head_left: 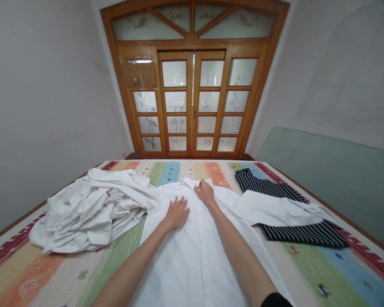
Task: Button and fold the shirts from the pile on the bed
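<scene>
A white button-up shirt (185, 256) lies spread front side up, its collar at the far end and its button strip running toward me. My left hand (178, 212) rests flat on the shirt's chest, fingers spread. At the collar, my right hand (205, 192) is closed with its fingers pinching the collar's front edge. The right sleeve stretches out across a folded black-and-white striped cloth (304, 234). On the other side, the left sleeve runs up to a crumpled heap of white cloth (89, 213) and partly merges with it.
Under everything is a table covered with a multicoloured striped cloth (112, 268). Beyond its far edge stand wooden doors with glass panes (192, 102). A pale green panel (333, 170) leans along the right wall, and a plain wall (51, 106) rises at the left.
</scene>
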Available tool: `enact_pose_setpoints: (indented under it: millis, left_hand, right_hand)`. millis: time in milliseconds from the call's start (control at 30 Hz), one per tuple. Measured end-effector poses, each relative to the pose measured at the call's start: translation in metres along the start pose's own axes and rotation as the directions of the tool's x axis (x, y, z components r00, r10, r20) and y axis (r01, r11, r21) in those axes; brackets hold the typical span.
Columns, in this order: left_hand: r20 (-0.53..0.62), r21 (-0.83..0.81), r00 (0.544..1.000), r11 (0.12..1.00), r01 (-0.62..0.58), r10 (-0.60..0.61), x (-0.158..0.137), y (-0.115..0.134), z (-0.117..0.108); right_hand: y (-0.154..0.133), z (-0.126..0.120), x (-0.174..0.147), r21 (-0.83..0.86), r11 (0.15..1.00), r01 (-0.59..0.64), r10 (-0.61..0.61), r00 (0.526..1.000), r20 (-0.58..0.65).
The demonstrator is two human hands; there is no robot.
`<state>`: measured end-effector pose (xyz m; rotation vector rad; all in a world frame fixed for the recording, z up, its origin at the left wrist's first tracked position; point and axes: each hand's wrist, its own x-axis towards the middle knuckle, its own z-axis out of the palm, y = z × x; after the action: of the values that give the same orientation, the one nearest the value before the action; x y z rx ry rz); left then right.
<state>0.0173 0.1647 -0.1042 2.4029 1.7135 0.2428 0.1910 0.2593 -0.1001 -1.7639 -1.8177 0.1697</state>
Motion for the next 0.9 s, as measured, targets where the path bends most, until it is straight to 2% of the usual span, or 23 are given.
enact_pose_setpoints:
  millis: [167, 300, 400, 533, 800, 900]
  left_hand:
    - [-0.090, -0.039, 0.996, 0.999, 0.004, -0.007, 0.049, 0.019, 0.007]
    - [-0.227, -0.053, 0.974, 0.999, 0.006, -0.018, 0.075, 0.029, 0.007]
    - [-0.309, -0.044, 0.949, 0.998, 0.046, -0.058, 0.088, 0.033, 0.005]
    - [-0.363, -0.073, 0.925, 0.993, 0.096, -0.116, 0.104, 0.033, 0.005]
    - [-0.394, -0.181, 0.918, 0.983, -0.030, -0.044, 0.123, 0.027, 0.013]
    - [-0.404, -0.257, 0.912, 0.965, -0.044, -0.066, 0.126, 0.025, 0.016]
  right_hand:
    - [0.008, 0.004, 0.003, 0.216, 0.976, 0.005, 0.017, 0.995, -0.099]
    - [0.015, 0.006, 0.007, 0.362, 0.932, 0.012, 0.043, 0.989, -0.144]
    - [0.017, 0.008, 0.010, 0.357, 0.934, 0.002, 0.050, 0.989, -0.137]
    - [0.018, 0.012, 0.012, 0.320, 0.947, 0.004, 0.047, 0.988, -0.150]
    - [0.022, 0.015, 0.017, 0.357, 0.934, 0.010, 0.034, 0.992, -0.118]
    - [0.023, 0.014, 0.018, 0.400, 0.916, -0.003, 0.038, 0.996, -0.080]
